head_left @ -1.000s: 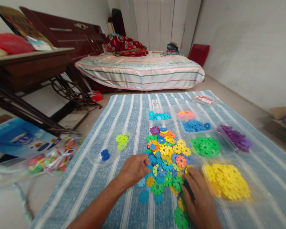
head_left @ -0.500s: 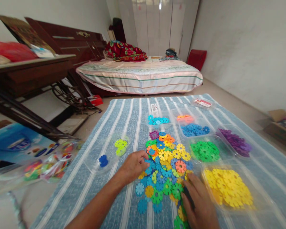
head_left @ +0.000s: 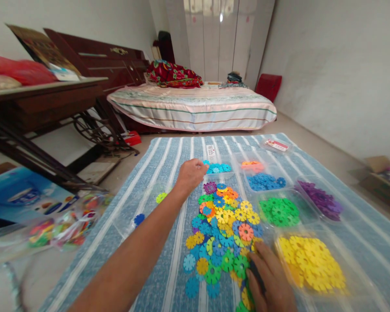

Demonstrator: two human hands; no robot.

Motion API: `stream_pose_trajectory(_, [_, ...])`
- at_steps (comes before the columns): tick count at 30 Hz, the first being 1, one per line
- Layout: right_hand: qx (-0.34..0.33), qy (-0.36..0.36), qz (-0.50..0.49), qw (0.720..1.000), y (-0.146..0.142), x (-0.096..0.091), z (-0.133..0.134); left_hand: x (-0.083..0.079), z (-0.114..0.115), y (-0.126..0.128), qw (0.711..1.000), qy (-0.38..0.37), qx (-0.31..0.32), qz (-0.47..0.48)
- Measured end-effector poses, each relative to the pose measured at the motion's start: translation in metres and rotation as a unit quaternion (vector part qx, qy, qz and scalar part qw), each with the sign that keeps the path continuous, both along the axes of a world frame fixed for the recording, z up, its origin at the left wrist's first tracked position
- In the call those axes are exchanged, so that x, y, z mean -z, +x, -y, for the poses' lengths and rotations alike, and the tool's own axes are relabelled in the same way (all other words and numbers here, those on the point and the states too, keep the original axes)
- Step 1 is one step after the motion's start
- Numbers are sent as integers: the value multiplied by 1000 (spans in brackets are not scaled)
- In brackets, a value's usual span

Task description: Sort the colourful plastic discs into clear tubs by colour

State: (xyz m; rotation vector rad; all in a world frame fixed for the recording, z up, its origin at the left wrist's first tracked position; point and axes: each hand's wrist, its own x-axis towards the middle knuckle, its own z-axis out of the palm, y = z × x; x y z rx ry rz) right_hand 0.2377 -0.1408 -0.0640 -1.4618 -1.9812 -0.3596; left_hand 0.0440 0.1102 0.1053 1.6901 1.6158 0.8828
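Observation:
My left hand (head_left: 190,173) reaches far over the striped blue cloth (head_left: 169,156) with its fingers curled shut, fingertips at the near edge of the clear tray of cyan pieces (head_left: 218,168); what it holds is hidden. A loose pile of mixed coloured snowflake discs (head_left: 225,223) lies in front of me. At the pile's near right corner my right hand (head_left: 269,281) lies flat on the discs, fingers stretched out, with a dark shape under them.
Clear trays hold sorted discs: orange (head_left: 251,164), blue (head_left: 264,182), green (head_left: 279,211), purple (head_left: 321,197), yellow (head_left: 312,262). A clear tray at left holds lime (head_left: 161,197) and blue (head_left: 138,219) discs. A bag of discs (head_left: 65,221), a dark table (head_left: 42,97), a bed (head_left: 195,106).
My left hand left the pile's left edge and stretched forward to the cyan tray. The right hand stayed on the pile. The view tilted slightly.

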Motion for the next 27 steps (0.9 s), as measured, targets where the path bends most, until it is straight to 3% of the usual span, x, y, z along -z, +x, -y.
stream_pose_trajectory(5, [25,-33,-55,998,-11,-14,4,10,52,-34,992,-45,89,-79])
stream_pose_trajectory(8, [31,-56,-88,994,-15,-20,7,12,89,-53,947,-96,207,-225])
stream_pose_trajectory(11, [29,-71,-102,992,-15,-21,8,14,122,-65,904,-152,262,-302])
stream_pose_trajectory(14, [26,-77,-104,991,-13,-20,8,20,146,-71,882,-173,269,-347])
stream_pose_trajectory(17, [28,-81,-98,992,-13,-20,8,30,161,-72,889,-151,261,-344])
stream_pose_trajectory(21, [31,-80,-94,992,-14,-22,8,38,167,-73,898,-142,247,-336])
stream_pose_trajectory(27, [30,-80,-94,992,-14,-22,8,36,165,-70,917,-182,216,-280])
